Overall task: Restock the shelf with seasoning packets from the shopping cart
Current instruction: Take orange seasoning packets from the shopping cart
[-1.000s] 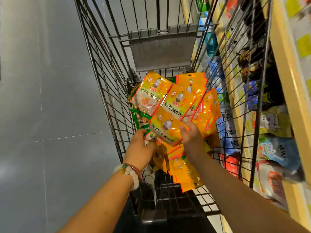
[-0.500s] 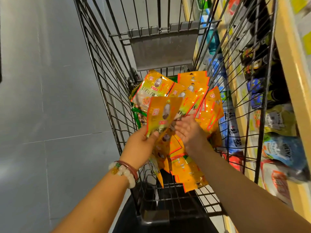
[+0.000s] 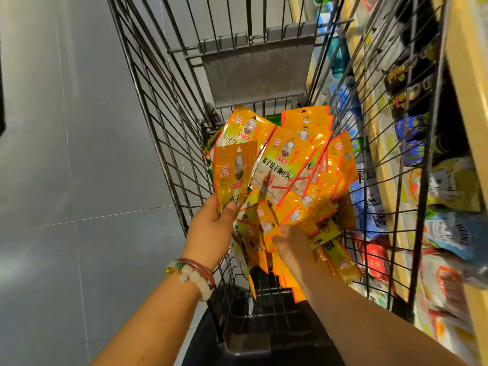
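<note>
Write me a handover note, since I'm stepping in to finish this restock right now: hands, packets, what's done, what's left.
Left hand: pinches one orange packet by its lower edge, held upright above the cart.
Right hand: fingers down in the packet pile, gripping a packet there.
Packets: the bulk lies fanned out in the cart basket; the shelf runs along the cart's right side, holding other goods.
Done: one packet lifted clear of the pile.
Left: gather a handful, move it to the shelf, repeat until the cart holds none. No orange packet shows on the shelf yet.
</note>
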